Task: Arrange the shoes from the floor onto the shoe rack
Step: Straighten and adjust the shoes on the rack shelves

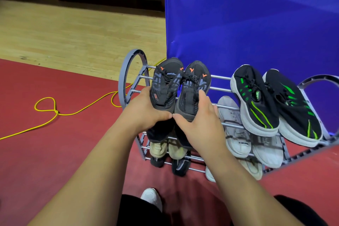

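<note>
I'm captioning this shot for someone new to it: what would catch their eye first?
The left hand and the right hand hold a pair of black shoes with orange marks by the heels at the left end of the shoe rack. Right of it on the top tier lies a black-and-green pair, before a bright blue backdrop. A yellow cord loops on the red floor at left.

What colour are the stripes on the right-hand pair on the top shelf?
Bright green, on the black pair; the head view shows it best.
</note>
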The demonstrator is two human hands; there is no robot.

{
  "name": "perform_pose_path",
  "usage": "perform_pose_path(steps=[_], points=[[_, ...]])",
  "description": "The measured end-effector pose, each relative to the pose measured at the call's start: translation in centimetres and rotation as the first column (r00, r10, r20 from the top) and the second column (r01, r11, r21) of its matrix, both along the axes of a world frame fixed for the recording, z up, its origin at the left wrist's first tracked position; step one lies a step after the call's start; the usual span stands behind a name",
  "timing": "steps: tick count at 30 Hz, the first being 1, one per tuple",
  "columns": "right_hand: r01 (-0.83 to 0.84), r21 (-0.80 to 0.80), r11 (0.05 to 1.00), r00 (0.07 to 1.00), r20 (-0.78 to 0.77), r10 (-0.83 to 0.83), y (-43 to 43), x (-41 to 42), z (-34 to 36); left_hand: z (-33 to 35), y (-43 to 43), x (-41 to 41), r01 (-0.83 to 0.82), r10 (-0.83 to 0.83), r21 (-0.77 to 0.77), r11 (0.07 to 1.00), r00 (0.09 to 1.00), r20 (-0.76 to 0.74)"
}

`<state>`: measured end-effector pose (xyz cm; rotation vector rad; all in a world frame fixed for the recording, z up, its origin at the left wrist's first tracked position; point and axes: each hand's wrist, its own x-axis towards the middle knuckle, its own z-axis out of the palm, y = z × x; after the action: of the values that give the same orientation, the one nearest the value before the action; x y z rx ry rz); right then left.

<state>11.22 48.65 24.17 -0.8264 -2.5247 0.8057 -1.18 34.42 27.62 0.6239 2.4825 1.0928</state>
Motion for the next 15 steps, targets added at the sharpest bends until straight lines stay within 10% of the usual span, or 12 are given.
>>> perform_pose_path(steps=[15], points=[[-0.02, -0.054, 0.998, 1.0, -0.014, 0.019, 0.8, -0.1, 0.1, -1.1, -0.8, -0.8, -0.002, 0.002, 0.012, 1.0, 0.999, -0.039]])
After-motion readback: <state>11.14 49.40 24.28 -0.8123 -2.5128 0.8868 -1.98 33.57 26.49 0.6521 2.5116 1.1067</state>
